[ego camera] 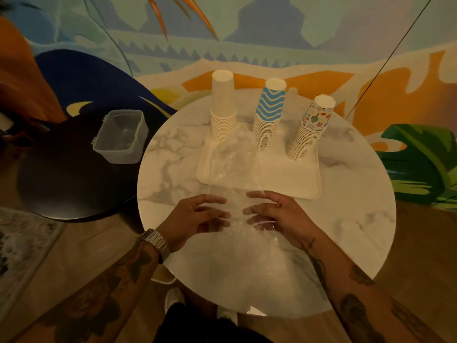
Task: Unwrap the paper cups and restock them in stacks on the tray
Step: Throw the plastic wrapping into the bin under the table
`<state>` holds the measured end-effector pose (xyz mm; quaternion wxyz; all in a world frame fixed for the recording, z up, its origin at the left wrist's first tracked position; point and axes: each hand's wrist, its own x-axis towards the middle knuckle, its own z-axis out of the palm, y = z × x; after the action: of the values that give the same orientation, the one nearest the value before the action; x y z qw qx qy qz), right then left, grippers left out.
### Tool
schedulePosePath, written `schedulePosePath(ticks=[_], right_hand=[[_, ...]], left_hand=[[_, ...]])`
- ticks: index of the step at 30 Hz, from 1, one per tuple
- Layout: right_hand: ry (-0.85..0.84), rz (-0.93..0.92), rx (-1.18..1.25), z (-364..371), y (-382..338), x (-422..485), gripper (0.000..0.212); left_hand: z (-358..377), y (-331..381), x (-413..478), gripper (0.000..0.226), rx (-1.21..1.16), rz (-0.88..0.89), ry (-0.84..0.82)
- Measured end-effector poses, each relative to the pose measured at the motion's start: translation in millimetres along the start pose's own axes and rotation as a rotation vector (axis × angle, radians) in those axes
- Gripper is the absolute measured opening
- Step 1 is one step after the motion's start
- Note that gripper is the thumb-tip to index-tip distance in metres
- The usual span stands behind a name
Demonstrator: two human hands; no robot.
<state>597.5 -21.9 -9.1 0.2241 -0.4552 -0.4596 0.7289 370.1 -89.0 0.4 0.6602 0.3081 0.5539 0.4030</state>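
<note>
Room on the round white marble-patterned table point(346, 219) lies mostly on the near side of the cream rectangular plastic tray point(284, 191) and to its right, where bare tabletop runs out to the curved edge. The tray sits toward the far half of the table, its near rim well back from the table's near edge and its far rim close to the far edge.

3 stacks of upturned paper cups stand along the far side of the tray: a plain white stack point(222, 112) at its far left corner, a blue-and-white zigzag stack point(268, 117) in the middle, and a multicoloured printed stack point(310, 129) at the far right, which leans rightward. The near half of the tray is bare on the right.

A crumpled sheet of clear plastic wrap point(232, 164) trails from the foot of the white stack, over the tray's left half and near rim, and on across the table toward the person.

Both hands are just on the near side of the tray, palms facing each other with the wrap between them. The left hand point(195, 216), with a metal watch point(154, 241) on its wrist, has its fingers nearly straight and slightly spread, tips at the film. The right hand point(279, 214) is likewise loose and nearly flat, its fingertips on or under the film; neither is seen curling round it.

Left of the tray, past the table's edge, a round black table point(61, 181) stands just beside it, carrying a clear rectangular plastic container point(121, 136).
</note>
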Motion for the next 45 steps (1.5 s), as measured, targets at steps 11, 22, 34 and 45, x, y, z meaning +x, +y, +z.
schedulePosePath(ticks=[11,22,34,45], right_hand=[[-0.076,0.033,0.370,14,2,-1,0.035],[-0.142,0.110,0.053,24,7,1,0.104],[-0.045,-0.069,0.014,75,-1,24,0.094],[-0.158,0.041,-0.086,178,13,42,0.047]], left_hand=[[-11,-5,-1,0.022,-0.109,0.067,0.123],[-13,3,-2,0.023,-0.090,0.143,0.253],[-42,0,-32,0.091,-0.012,-0.029,0.231],[-144,-17,-76,0.028,0.193,0.141,0.324]])
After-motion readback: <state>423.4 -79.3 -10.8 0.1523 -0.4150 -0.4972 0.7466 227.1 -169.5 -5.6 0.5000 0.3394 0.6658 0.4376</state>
